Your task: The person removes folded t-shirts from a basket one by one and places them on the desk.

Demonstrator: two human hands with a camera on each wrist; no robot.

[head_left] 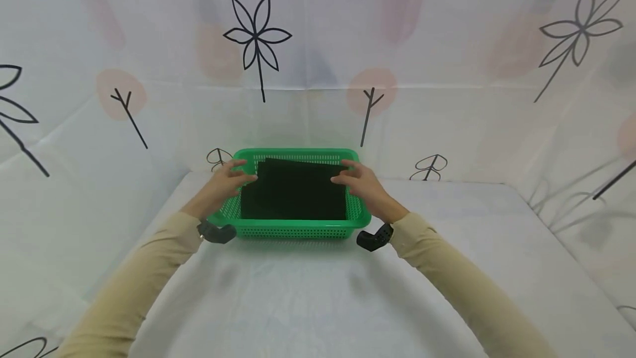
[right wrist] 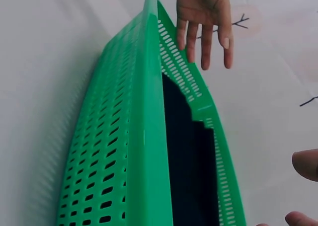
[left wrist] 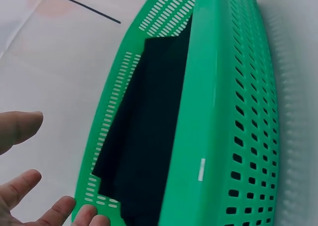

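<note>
Black cloth is lying inside the green basket; left hand and right hand are hovering at its 2 ends, fingers spread, gripping nothing. Reaching evenly, clearing the rim, is probably serving best.

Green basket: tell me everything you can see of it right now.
The green basket looks like shiny plastic: rectangular, rounded corners, a smooth wide rim, and walls pierced by rows of small slots. It stands upright, open side up, near the far edge of the white table surface. Dark, flat, cloth-like material lies inside, with uneven edges. The left hand and right hand are at its two ends; whether either touches it, I can't tell.
</note>
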